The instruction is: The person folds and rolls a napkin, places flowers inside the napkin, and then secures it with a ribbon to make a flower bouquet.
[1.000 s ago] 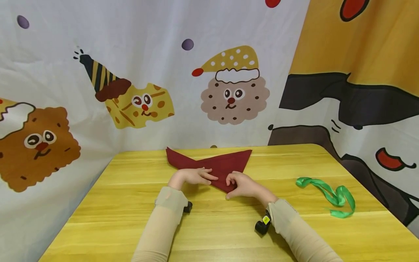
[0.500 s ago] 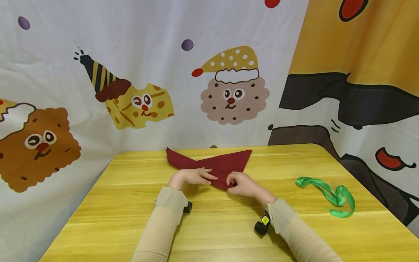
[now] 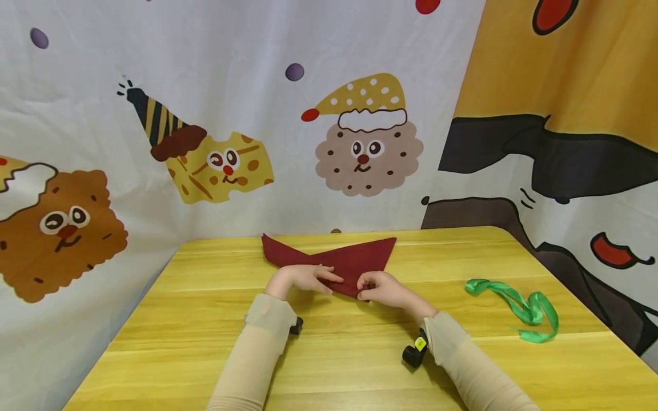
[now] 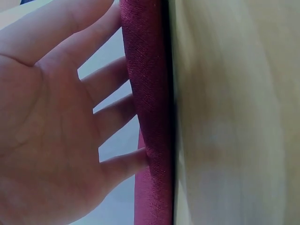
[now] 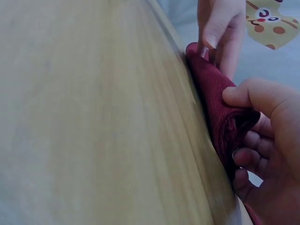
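A dark red cloth napkin lies folded near the back of the table, with two pointed ends spreading away from me. Its near edge is a thick, rolled fold, layered at the right end. My left hand rests with fingers spread over the left part of this fold; in the left wrist view its fingertips touch the cloth. At the fold's right end my right hand pinches the cloth, thumb on the near side and curled fingers on the far side.
A loose, curling green ribbon lies on the right of the yellow wood-grain table. Behind the table's far edge hangs a printed curtain. Each wrist carries a small black camera.
My right thumb has come up from beside the cloth to press on its near edge, towards the fingers. The near corner has been tucked up slightly. My left hand has stayed in place.
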A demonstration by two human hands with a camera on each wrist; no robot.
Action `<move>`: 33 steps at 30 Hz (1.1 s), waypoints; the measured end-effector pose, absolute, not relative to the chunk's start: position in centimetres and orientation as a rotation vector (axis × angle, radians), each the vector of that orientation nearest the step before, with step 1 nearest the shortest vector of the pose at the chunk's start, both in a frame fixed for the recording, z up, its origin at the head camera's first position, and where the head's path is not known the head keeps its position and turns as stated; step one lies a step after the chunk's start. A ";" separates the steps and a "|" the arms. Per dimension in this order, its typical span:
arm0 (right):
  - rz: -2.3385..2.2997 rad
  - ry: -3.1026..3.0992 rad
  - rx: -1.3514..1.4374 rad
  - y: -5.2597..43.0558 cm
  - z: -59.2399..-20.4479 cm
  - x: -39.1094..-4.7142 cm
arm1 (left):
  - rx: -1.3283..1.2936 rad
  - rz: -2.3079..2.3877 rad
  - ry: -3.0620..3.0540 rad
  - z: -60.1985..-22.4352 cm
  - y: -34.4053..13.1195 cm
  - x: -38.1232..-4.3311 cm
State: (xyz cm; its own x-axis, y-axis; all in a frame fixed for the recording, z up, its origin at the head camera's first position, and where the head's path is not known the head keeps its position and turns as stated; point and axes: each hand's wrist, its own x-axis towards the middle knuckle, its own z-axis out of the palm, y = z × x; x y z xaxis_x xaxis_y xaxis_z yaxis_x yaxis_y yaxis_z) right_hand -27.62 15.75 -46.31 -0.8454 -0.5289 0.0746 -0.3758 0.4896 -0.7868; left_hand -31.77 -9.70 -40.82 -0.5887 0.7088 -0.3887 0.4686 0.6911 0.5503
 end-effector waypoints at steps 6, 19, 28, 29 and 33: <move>-1.366 2.436 -0.718 16.3 -46.2 -27.7 | 0.904 0.555 2.303 -40.5 -9.6 -31.5; -1.408 2.352 -0.656 16.5 -46.1 -27.7 | 0.884 0.495 2.407 -41.1 -8.8 -31.2; -1.401 2.352 -0.719 16.6 -46.0 -27.9 | 0.901 0.554 2.462 -41.4 -8.5 -31.3; -1.393 2.356 -0.735 16.5 -46.0 -27.9 | 0.900 0.556 2.464 -41.4 -8.5 -31.3; -1.381 2.355 -0.778 16.6 -45.8 -27.9 | 0.886 0.568 2.466 -41.6 -8.4 -31.3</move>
